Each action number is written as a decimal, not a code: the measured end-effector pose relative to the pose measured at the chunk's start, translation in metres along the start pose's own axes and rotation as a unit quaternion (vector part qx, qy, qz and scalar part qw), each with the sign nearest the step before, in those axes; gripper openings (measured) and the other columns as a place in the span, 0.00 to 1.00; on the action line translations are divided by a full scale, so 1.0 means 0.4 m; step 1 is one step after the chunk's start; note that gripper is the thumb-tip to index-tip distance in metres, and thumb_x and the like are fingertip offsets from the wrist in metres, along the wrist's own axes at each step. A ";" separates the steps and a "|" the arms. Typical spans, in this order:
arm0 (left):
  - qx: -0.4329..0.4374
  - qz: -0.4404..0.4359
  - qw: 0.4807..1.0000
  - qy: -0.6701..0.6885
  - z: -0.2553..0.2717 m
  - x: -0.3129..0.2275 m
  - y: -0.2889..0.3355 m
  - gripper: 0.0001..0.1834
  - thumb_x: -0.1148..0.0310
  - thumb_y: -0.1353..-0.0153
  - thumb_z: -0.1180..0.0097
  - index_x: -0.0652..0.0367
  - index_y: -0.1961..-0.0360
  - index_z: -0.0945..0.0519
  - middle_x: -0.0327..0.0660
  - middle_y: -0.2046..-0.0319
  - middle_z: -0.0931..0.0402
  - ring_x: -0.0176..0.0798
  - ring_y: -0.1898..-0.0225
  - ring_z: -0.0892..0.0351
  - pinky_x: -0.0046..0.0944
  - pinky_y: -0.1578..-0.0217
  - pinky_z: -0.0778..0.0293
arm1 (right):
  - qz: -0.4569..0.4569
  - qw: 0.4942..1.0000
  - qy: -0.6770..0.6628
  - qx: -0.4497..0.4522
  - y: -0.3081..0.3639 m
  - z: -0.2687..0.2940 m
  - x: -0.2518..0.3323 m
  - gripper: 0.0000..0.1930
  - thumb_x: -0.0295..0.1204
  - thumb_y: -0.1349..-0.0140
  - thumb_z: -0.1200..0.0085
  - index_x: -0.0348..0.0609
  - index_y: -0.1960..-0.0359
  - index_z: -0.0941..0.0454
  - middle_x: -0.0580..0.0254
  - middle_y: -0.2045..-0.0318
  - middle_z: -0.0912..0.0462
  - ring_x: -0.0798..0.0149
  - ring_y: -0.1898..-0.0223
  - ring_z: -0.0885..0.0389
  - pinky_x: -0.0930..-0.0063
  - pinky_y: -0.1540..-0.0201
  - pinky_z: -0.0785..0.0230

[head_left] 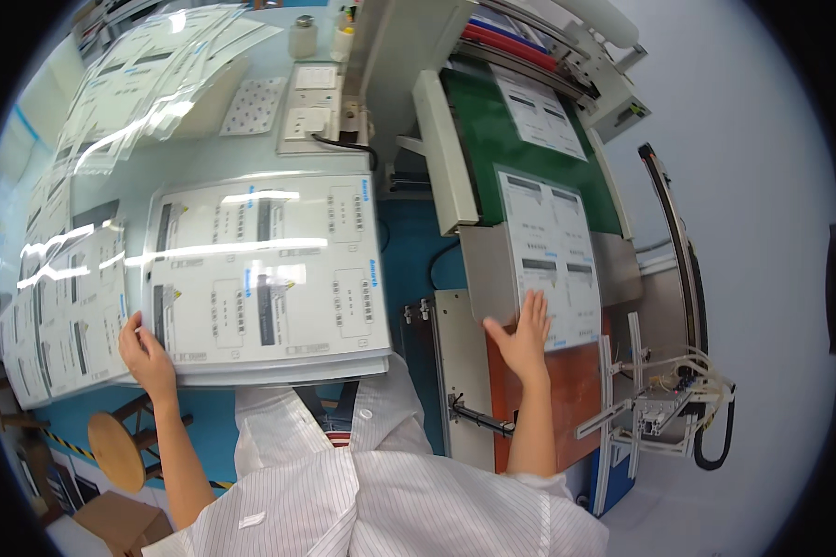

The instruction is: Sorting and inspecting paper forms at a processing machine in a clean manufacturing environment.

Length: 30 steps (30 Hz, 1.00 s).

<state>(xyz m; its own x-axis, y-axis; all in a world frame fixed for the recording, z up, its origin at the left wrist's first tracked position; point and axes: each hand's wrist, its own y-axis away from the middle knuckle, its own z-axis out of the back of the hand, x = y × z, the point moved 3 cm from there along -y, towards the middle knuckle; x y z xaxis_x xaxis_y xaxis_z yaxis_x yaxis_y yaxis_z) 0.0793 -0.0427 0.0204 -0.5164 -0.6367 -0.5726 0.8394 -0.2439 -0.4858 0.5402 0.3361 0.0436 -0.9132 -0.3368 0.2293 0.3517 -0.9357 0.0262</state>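
My left hand (pixel 147 357) rests at the near left corner of a thick stack of glossy printed sheets (pixel 311 320) on the table, its fingers partly bent along the stack's edge. To the right, my right hand (pixel 524 339) lies with spread fingers on the near part of a single printed sheet (pixel 548 218). That sheet bridges a metal plate and a green conveyor belt (pixel 478 139). Farther along the belt, another printed sheet (pixel 541 113) lies under the machine's rollers. Whether the left fingers grip the stack's edge is hard to make out.
More sheets (pixel 70 288) spread along the table's left side. A power socket block (pixel 308 121) and a small bottle (pixel 303 37) stand at the back. The machine's side frame (pixel 446 153) rises between table and belt. Tubing and a metal bracket (pixel 659 413) stick out at right; a wooden stool (pixel 118 450) stands lower left.
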 end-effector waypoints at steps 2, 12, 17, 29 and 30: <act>-0.006 -0.008 1.000 -0.004 0.005 0.001 0.004 0.14 0.75 0.36 0.55 0.65 0.52 0.23 0.48 0.56 0.25 0.48 0.53 0.27 0.42 0.49 0.33 | 0.033 0.999 0.009 0.039 0.046 0.021 0.047 0.47 0.47 0.41 0.43 0.32 0.30 0.55 0.40 0.29 0.55 0.46 0.27 0.62 0.46 0.29 0.69; 0.006 -0.026 0.999 0.036 0.020 -0.019 -0.008 0.13 0.77 0.40 0.53 0.64 0.54 0.25 0.51 0.57 0.27 0.52 0.53 0.29 0.45 0.50 0.33 | 0.069 0.971 -0.106 -0.203 0.060 0.048 0.111 0.18 0.20 0.33 0.63 0.32 0.42 0.30 0.37 0.50 0.22 0.41 0.49 0.24 0.60 0.47 0.31; -0.079 -0.055 0.994 0.061 0.091 -0.087 -0.014 0.11 0.72 0.37 0.51 0.63 0.55 0.23 0.49 0.57 0.25 0.49 0.54 0.28 0.45 0.49 0.33 | 0.315 0.919 -0.149 -0.182 0.155 0.070 0.334 0.20 0.17 0.35 0.63 0.34 0.42 0.29 0.41 0.46 0.25 0.42 0.43 0.27 0.58 0.41 0.35; 0.293 0.320 0.736 0.520 0.031 0.019 -0.053 0.19 0.70 0.37 0.44 0.69 0.47 0.24 0.42 0.58 0.20 0.29 0.62 0.22 0.27 0.59 0.26 | 0.566 0.822 -0.050 -0.026 0.234 -0.054 0.527 0.22 0.18 0.42 0.52 0.53 0.46 0.22 0.60 0.43 0.24 0.47 0.40 0.29 0.47 0.38 0.40; 0.270 0.296 0.787 0.468 0.046 0.020 -0.053 0.17 0.71 0.37 0.45 0.68 0.48 0.23 0.39 0.63 0.20 0.26 0.66 0.24 0.26 0.64 0.29 | 0.564 0.824 -0.043 -0.030 0.232 -0.053 0.536 0.23 0.18 0.42 0.52 0.54 0.46 0.22 0.59 0.42 0.25 0.47 0.39 0.30 0.46 0.38 0.41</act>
<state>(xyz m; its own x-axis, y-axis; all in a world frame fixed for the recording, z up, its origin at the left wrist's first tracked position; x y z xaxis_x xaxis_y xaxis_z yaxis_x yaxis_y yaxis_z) 0.0605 -0.0561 0.0380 0.3067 0.0007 -0.9518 0.7991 -0.5435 0.2571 0.3728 0.1748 0.0747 0.0064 -0.9898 0.1422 0.9538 -0.0366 -0.2980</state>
